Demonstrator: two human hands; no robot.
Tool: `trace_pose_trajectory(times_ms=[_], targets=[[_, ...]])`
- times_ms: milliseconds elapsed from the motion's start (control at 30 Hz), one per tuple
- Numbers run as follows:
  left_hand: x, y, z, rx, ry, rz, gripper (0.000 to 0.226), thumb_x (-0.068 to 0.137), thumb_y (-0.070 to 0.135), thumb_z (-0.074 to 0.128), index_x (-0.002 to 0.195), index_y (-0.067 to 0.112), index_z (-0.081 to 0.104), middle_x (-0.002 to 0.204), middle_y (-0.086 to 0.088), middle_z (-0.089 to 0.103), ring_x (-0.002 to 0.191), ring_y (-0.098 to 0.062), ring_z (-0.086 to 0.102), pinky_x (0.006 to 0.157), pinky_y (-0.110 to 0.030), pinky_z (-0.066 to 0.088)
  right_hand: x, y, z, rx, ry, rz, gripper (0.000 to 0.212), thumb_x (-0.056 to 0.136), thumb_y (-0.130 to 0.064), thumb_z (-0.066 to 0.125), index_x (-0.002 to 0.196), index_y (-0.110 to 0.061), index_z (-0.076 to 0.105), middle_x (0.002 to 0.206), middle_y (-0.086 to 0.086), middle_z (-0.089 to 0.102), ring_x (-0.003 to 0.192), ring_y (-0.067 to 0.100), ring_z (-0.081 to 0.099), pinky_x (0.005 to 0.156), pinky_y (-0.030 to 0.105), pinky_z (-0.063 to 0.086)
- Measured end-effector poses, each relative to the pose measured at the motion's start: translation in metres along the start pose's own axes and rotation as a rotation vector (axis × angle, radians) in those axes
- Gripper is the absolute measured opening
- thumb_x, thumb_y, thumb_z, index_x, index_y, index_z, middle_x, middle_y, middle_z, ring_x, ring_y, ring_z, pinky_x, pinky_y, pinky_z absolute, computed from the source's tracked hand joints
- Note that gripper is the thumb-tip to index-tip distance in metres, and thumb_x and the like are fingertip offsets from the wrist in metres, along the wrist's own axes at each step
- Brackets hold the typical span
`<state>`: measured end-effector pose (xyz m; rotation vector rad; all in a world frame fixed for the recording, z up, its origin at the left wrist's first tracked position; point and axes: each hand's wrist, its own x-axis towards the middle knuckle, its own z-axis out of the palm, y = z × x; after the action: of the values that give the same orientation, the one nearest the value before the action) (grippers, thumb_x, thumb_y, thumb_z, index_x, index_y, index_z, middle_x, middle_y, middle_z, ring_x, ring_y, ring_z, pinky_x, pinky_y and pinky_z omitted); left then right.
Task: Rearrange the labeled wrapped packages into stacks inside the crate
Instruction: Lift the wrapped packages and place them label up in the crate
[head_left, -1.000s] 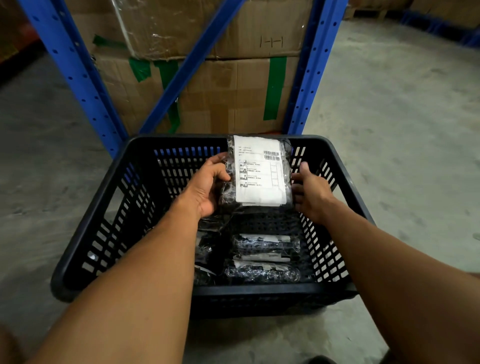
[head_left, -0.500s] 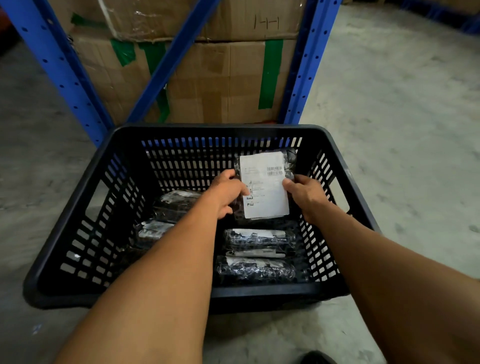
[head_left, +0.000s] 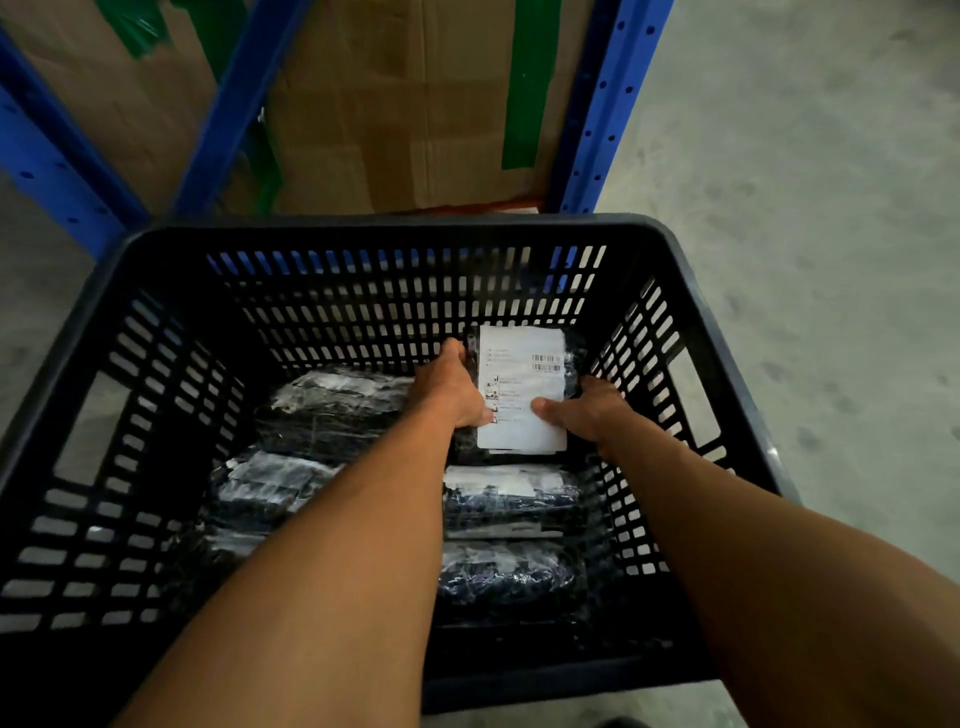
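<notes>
A black slatted plastic crate (head_left: 171, 364) stands on the floor below me. Deep in its far right corner lies a dark wrapped package with a white barcode label (head_left: 521, 384), label side up. My left hand (head_left: 453, 387) grips its left edge and my right hand (head_left: 582, 410) grips its right edge, thumbs resting on the label. Two more wrapped packages (head_left: 511, 501) lie in a row nearer me on the right. Other packages (head_left: 332, 405) lie on the left of the crate, partly hidden by my left forearm.
Blue steel rack uprights (head_left: 602, 104) and a diagonal brace stand just behind the crate. Cardboard boxes with green tape (head_left: 395, 114) fill the rack's lowest level. Bare concrete floor (head_left: 805, 208) extends to the right.
Both hands have lowered the labelled package from above the crate rim down into the far right corner. The view has moved closer over the crate.
</notes>
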<state>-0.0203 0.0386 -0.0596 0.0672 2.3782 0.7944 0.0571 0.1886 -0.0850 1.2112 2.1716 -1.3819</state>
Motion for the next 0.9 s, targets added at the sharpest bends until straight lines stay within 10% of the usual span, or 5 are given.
trace_pose_trajectory(times_ms=[133,400,633,733,900], targets=[[-0.004,0.0,-0.003,0.036,-0.049,-0.109,0.101,0.075,0.02,0.082,0.152,0.012,0.018,0.149,-0.019,0.039,0.128,-0.04,0.049,0.102,-0.049,0.048,-0.005,0.002,0.002,-0.035,-0.042,-0.013,0.07,0.086,-0.036,0.072,0.144,-0.009,0.043,0.145,0.013,0.054,0.132,0.033,0.051,0.113,0.045,0.039],[-0.021,-0.004,-0.002,0.267,-0.18,-0.052,0.068,0.095,0.038,0.056,0.148,0.003,0.03,0.153,-0.018,0.036,0.135,-0.034,0.041,0.109,-0.04,0.038,-0.026,-0.005,0.011,-0.121,-0.1,0.091,0.089,0.098,-0.046,0.048,0.155,0.0,-0.004,0.162,0.021,0.021,0.148,0.039,0.024,0.122,0.045,0.022],[-0.039,-0.013,-0.008,0.498,-0.38,-0.103,0.065,0.096,0.04,0.054,0.147,0.004,0.035,0.155,-0.017,0.033,0.136,-0.037,0.04,0.109,-0.045,0.039,-0.062,-0.02,0.0,-0.296,-0.458,0.321,0.055,0.097,-0.041,0.055,0.13,0.002,0.044,0.109,0.02,0.06,0.097,0.036,0.061,0.106,0.051,0.046],[-0.047,-0.012,-0.011,0.484,-0.361,-0.11,0.066,0.095,0.04,0.056,0.145,0.002,0.037,0.154,-0.019,0.034,0.134,-0.038,0.042,0.108,-0.046,0.041,-0.069,-0.02,-0.002,-0.439,-0.415,0.182,0.027,0.1,-0.033,0.053,0.086,-0.009,0.052,0.091,0.008,0.057,0.125,0.035,0.054,0.112,0.047,0.039],[-0.054,-0.005,-0.022,0.418,-0.411,-0.169,0.064,0.09,0.038,0.063,0.142,0.007,0.042,0.149,-0.019,0.041,0.129,-0.036,0.047,0.106,-0.047,0.044,-0.076,-0.023,-0.009,-0.462,-0.49,0.271,0.028,0.101,-0.029,0.05,0.091,-0.004,0.057,0.12,0.021,0.06,0.121,0.035,0.058,0.108,0.044,0.043]])
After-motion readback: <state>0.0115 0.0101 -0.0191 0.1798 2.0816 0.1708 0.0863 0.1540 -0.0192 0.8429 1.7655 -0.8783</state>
